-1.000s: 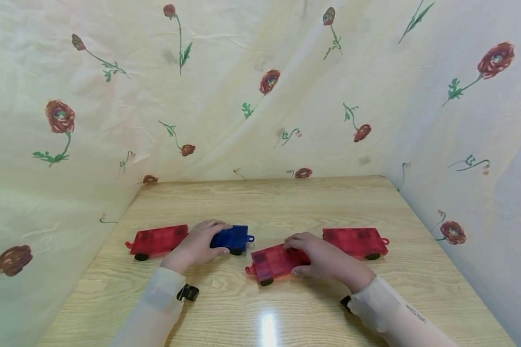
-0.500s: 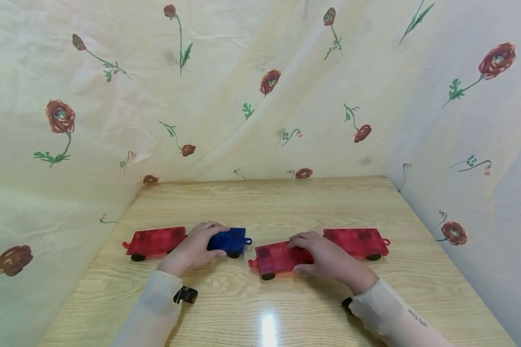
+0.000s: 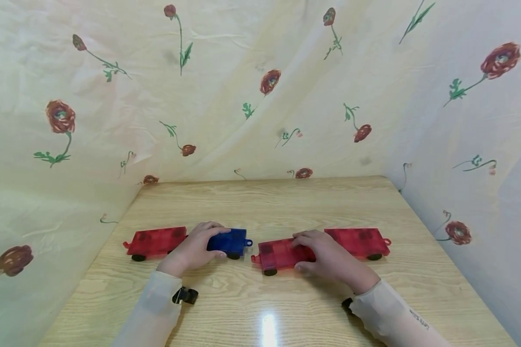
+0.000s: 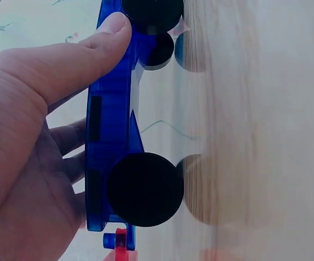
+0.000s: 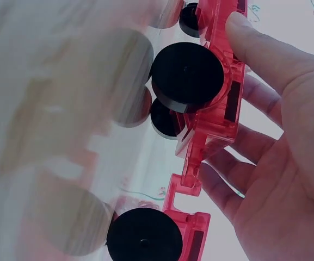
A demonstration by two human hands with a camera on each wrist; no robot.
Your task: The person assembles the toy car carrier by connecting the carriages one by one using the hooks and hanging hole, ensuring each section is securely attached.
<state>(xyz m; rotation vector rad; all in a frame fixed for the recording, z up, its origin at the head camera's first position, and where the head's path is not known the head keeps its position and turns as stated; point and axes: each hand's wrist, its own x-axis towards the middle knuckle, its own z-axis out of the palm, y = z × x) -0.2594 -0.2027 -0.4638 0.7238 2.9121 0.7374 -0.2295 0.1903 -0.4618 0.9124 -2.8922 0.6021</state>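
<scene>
My left hand [image 3: 195, 248] grips the blue wheeled car [image 3: 236, 241], thumb on its near side and fingers on the far side. In the left wrist view, the blue car [image 4: 110, 125] has its end peg in a red loop [image 4: 121, 239]. The right hand [image 3: 330, 258] holds the middle red car [image 3: 275, 254] by its right part. A narrow gap separates that car's hook [image 3: 255, 259] from the blue car's ring [image 3: 248, 242]. In the right wrist view, the held red car [image 5: 216, 109] meets another red car's hook [image 5: 174, 191] at its end.
One red car [image 3: 156, 242] stands left of the blue car, partly behind my left hand. Another red car [image 3: 358, 242] is at the right, its left end near my right hand. The wooden table [image 3: 260, 197] meets flowered cloth [image 3: 226, 96] at the back and sides.
The middle red car has moved slightly right and away from me with my right hand, and now lies straighter. The blue car and left red car have shifted slightly left overall.
</scene>
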